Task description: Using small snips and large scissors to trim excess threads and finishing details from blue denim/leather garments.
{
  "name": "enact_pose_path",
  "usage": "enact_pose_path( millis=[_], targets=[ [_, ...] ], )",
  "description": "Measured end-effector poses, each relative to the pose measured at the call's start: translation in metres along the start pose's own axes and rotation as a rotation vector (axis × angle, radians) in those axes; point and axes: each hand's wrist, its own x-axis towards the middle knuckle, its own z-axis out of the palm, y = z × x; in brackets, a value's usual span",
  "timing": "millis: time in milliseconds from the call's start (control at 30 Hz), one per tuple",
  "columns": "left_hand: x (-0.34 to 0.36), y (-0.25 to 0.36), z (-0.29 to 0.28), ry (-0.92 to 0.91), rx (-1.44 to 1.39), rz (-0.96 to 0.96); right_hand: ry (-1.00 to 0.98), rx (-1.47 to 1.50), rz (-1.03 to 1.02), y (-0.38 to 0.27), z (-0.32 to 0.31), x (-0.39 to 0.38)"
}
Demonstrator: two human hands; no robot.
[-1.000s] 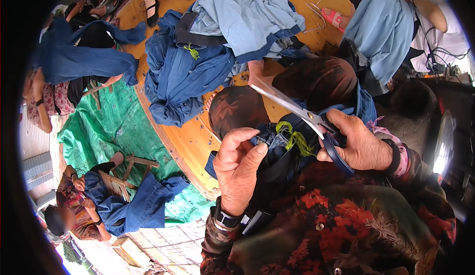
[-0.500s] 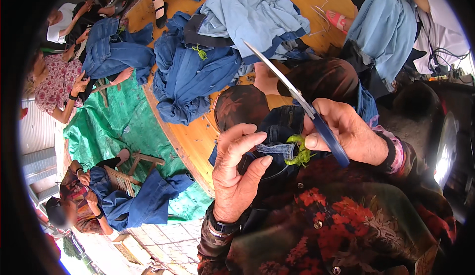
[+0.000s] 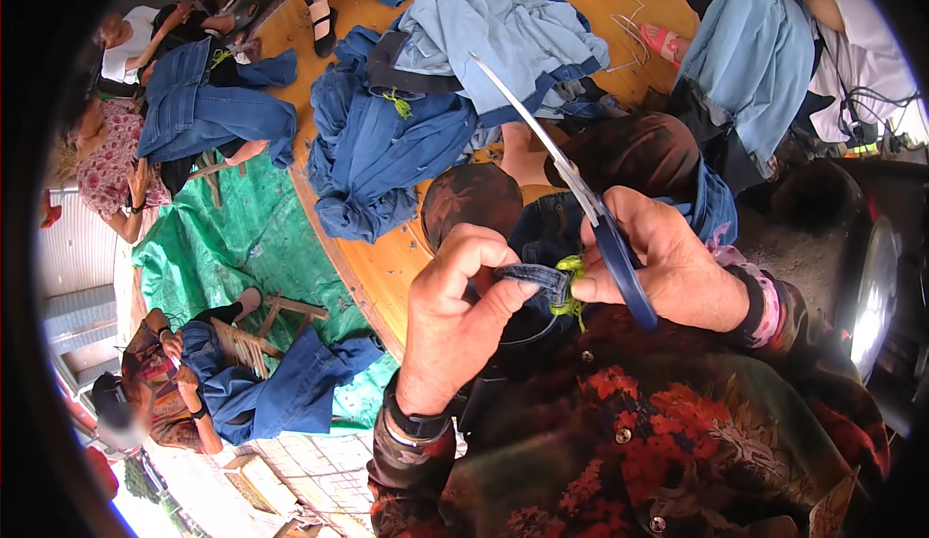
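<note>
My left hand [image 3: 445, 317] is closed, its thumb and fingers pinching the end of a dark blue denim waistband [image 3: 544, 278]. My right hand [image 3: 673, 265] is wrapped round a pair of scissors with blue handles [image 3: 624, 267]. Their long blades point up and away to the left, over the clothing on the table, and look closed. Bright green string [image 3: 573, 291] is bunched at the waistband, right by my right thumb and fingertips, which appear to hold it too. The rest of the dark jeans [image 3: 542, 224] lies across my lap, partly hidden by my hands.
Blue jeans [image 3: 387, 151] and light blue denim [image 3: 503, 40] lie heaped on the yellow-brown wooden surface [image 3: 363, 272]. Several people sit around with jeans, two of them at the left beside a green sheet [image 3: 261, 238]. A wooden stool [image 3: 290, 311] stands there.
My left hand, spread open beside the waistband before, has closed on its end. My right hand with the scissors has shifted slightly left, and the waistband end is lifted and turned.
</note>
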Motion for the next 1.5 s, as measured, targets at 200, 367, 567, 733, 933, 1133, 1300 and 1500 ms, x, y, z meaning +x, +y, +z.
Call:
enact_pose_path(
  millis=[200,367,567,733,933,1133,1300,1500],
  targets=[
    [0.012,0.010,-0.014,-0.134,-0.245,-0.417,0.068,0.233,0.048,0.005,0.003,0.003],
    [0.018,0.012,-0.015,-0.100,-0.339,-0.461,0.100,0.208,0.026,-0.001,0.005,0.003],
    [0.003,-0.004,0.002,0.061,-0.135,-0.166,0.154,0.476,0.122,0.001,-0.001,0.007],
    [0.001,-0.013,0.022,0.214,0.192,-0.056,0.162,0.327,0.010,0.003,0.003,0.007],
    [0.001,-0.012,0.023,0.297,0.354,-0.006,0.308,-0.068,-0.307,-0.002,-0.002,0.012],
    [0.003,-0.013,0.022,0.249,0.517,0.151,0.272,-0.502,-0.372,-0.010,0.003,0.028],
    [0.007,-0.014,0.021,0.125,0.649,0.135,0.228,-0.477,-0.354,0.010,0.004,0.041],
    [0.010,-0.016,0.019,0.098,0.491,0.145,0.240,-0.295,-0.284,0.008,0.002,0.044]
  ],
)
